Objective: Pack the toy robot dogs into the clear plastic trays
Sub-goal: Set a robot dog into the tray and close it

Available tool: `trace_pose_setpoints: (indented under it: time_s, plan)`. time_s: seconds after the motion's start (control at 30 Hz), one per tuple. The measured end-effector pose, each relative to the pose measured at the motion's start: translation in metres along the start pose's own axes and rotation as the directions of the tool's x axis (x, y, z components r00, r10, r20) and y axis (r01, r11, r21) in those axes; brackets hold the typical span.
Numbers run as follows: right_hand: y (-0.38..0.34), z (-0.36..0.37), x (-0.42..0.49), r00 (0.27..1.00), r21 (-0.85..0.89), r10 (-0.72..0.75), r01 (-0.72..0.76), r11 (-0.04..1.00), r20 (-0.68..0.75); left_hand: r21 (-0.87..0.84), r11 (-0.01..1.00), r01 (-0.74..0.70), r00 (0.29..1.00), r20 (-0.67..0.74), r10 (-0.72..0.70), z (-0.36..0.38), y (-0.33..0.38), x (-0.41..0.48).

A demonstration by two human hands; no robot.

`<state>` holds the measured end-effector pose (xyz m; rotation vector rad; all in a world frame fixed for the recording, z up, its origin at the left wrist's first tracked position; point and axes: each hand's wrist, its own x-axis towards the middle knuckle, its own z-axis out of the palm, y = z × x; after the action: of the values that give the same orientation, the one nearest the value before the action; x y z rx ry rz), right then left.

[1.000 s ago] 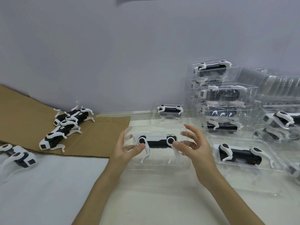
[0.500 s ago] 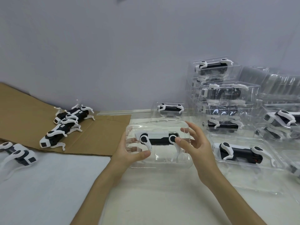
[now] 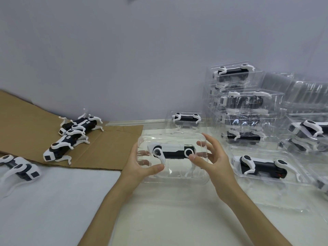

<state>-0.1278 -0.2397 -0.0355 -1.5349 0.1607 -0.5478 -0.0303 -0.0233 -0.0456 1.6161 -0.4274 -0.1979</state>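
Tilted up more since a second ago, clear tray with toy robot dog inside is held just right of cardboard sheet, left hand gripping its left end, right hand pinching its right end, thumb on dog.

A brown cardboard sheet is lying creased across the left side, its far left end tilting up against the pale grey wall. A light grey mat is covering the near left, meeting the white tabletop. A pale strip is running along the wall's foot.
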Motion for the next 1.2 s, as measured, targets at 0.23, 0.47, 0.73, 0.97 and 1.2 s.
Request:
trace_pose_setpoints:
  time_s: [0.23, 0.47, 0.73, 0.97, 1.2]
  plan:
    - [-0.001, 0.001, 0.0, 1.0, 0.026, 0.024, -0.024, 0.999, 0.02, -0.098, 0.994, 0.055, 0.998, -0.013, -0.057, 0.003, 0.006, -0.004]
    - [-0.002, 0.002, -0.001, 0.996, -0.002, 0.054, -0.054, 0.999, 0.072, -0.136, 0.989, 0.055, 0.997, -0.055, -0.063, 0.006, 0.009, -0.004]
    - [-0.003, 0.0, 0.0, 0.972, 0.005, 0.161, -0.164, 0.986, 0.17, -0.225, 0.974, -0.024, 1.0, -0.012, 0.022, 0.009, 0.013, -0.006]
    - [-0.006, -0.002, 0.001, 0.975, -0.014, 0.17, -0.17, 0.985, 0.145, -0.238, 0.97, 0.036, 0.999, 0.027, -0.031, 0.008, 0.017, -0.007]
    - [-0.006, -0.003, 0.0, 0.978, 0.012, 0.162, -0.165, 0.986, 0.133, -0.278, 0.959, 0.048, 0.999, 0.037, -0.039, 0.008, 0.02, -0.008]
